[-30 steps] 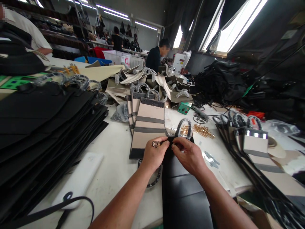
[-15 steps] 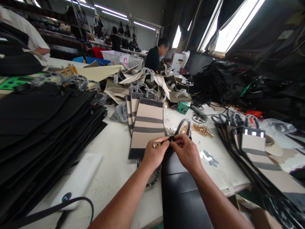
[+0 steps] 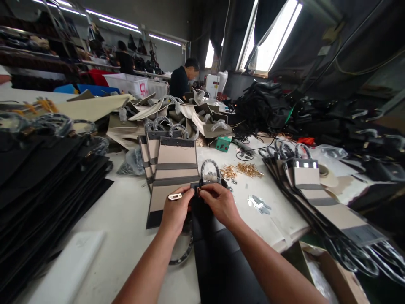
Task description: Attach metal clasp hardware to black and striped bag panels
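Note:
A long black leather bag panel (image 3: 218,257) runs from the table's front edge toward the middle, with a plastic-wrapped handle (image 3: 209,165) at its far end. My left hand (image 3: 176,211) is closed on the panel's far edge by thumb and fingers. A gold plate with a slot (image 3: 175,196) rests against the fingers of that hand. My right hand (image 3: 223,203) pinches a small gold metal piece (image 3: 198,191) at the same edge. Its exact shape is too small to make out. The fingertips of both hands nearly meet there.
Black panels (image 3: 47,194) are stacked at left beside a white block (image 3: 69,266). Beige-and-black panels (image 3: 177,158) lie ahead, others (image 3: 306,177) at right. Gold hardware (image 3: 248,169) and flat metal pieces (image 3: 258,204) lie on the table. A person (image 3: 179,82) sits beyond.
My view has turned to the right, so everything sits further left. The gold plate in my left hand now shows its slotted face. A small gold piece shows at my right fingertips.

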Demonstrator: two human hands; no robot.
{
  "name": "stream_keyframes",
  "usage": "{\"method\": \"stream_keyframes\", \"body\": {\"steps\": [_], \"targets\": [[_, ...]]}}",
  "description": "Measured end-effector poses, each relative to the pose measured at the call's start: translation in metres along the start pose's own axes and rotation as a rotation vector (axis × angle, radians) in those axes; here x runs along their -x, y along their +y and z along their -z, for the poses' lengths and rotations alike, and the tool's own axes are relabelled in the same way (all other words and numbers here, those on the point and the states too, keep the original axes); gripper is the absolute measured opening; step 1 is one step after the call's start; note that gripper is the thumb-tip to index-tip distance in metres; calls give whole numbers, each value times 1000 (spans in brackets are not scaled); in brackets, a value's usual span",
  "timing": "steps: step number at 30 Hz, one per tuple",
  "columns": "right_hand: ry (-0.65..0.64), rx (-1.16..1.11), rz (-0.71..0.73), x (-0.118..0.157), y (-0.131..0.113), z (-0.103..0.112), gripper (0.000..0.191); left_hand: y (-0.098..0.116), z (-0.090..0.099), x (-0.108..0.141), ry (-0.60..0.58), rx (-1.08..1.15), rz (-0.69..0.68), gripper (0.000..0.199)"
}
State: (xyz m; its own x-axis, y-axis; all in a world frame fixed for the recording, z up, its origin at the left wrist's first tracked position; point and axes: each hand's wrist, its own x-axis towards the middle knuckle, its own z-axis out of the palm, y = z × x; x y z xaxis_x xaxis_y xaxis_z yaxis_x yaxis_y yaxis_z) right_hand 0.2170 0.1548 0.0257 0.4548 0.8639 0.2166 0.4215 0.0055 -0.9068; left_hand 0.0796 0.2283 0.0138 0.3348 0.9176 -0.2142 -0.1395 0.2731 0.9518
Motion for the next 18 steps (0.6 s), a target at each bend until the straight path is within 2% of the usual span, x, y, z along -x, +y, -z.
{"method": "stream_keyframes", "body": {"steps": [2,5,8,13,18], "targets": [[56,132,26,-5,11,21,29,0,3,-3,44,-68,-48,43],[197,456,27,-27,39,61,31,-2,7,-9,132,-86,-50,42],[175,581,-10,-59,69,90,27,-5,9,-14,149,-62,-34,41],[75,691,-48,-99,98,98,26,-9,11,-15,118,-66,-15,41],[36,672,-106,-109,106,103,14,-9,11,-14,100,-46,1,41]]}}
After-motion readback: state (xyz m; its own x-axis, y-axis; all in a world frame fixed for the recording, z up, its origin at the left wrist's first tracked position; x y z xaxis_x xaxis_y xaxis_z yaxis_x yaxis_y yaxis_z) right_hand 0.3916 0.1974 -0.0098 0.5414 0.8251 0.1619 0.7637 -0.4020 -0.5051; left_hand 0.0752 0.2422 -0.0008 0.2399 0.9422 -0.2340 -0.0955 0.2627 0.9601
